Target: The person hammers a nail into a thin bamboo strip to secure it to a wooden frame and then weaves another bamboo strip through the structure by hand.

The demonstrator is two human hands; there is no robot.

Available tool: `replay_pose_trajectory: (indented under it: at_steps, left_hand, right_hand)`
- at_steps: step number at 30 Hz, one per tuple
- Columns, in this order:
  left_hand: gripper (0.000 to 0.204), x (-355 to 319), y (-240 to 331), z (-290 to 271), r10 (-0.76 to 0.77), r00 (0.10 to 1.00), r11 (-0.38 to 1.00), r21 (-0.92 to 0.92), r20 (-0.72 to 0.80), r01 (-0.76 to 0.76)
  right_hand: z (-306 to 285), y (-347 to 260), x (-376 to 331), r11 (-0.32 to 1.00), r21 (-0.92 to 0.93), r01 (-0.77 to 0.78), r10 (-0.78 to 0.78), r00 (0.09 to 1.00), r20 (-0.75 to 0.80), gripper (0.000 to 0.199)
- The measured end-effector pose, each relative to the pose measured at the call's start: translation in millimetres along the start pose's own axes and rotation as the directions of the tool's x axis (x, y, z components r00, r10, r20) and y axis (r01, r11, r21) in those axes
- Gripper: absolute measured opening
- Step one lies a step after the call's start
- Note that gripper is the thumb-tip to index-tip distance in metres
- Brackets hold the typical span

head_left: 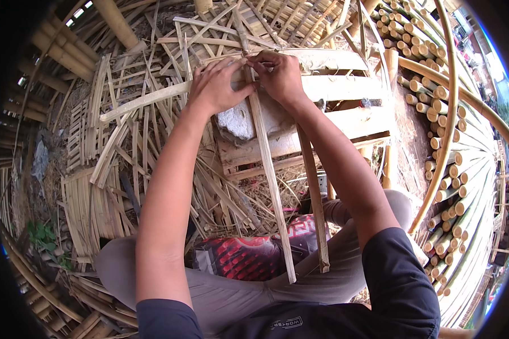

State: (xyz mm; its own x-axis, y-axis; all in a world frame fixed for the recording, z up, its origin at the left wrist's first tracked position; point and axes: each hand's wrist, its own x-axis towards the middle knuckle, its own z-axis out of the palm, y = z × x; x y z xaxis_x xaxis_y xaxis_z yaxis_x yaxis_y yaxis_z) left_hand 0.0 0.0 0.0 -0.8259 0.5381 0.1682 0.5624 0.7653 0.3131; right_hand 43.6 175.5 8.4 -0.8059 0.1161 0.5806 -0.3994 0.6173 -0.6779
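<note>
At upper centre, both hands' grips are pinched, seemingly, on the crossing of the long bamboo strip (268, 169), left hand (218, 85) and right hand (280, 76) equally near, its axis running down toward the lap.

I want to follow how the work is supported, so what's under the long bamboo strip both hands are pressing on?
Under the long bamboo strip lie a crossing slat, a grey stone block and a wooden frame. The hands cover the crossing itself.
</note>
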Motion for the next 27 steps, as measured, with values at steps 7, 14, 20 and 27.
replay_pose_trajectory:
  at_steps: [7, 14, 20, 27]
  left_hand:
    - [0.089, 0, 3, 1, -0.007, 1.0, 1.0, -0.008, 0.007, 0.007]
    - [0.09, 1, 4, 0, -0.01, 1.0, 1.0, -0.023, 0.016, 0.01]
    - [0.09, 0, 4, -2, -0.01, 1.0, 1.0, -0.022, 0.015, 0.01]
    - [0.083, -5, 8, -3, 0.047, 0.995, 0.999, 0.011, -0.084, -0.047]
  right_hand:
    - [-2, 3, -2, 0.998, -0.062, -0.023, 0.027, 0.998, 0.055, 0.011]
    - [-7, 0, -2, 0.994, -0.103, 0.032, -0.028, 0.999, 0.038, 0.01]
    - [-8, -3, -2, 0.988, -0.153, 0.022, -0.015, 0.999, 0.044, 0.011]
    - [-6, -2, -2, 0.993, -0.096, 0.068, -0.068, 0.998, 0.006, 0.009]
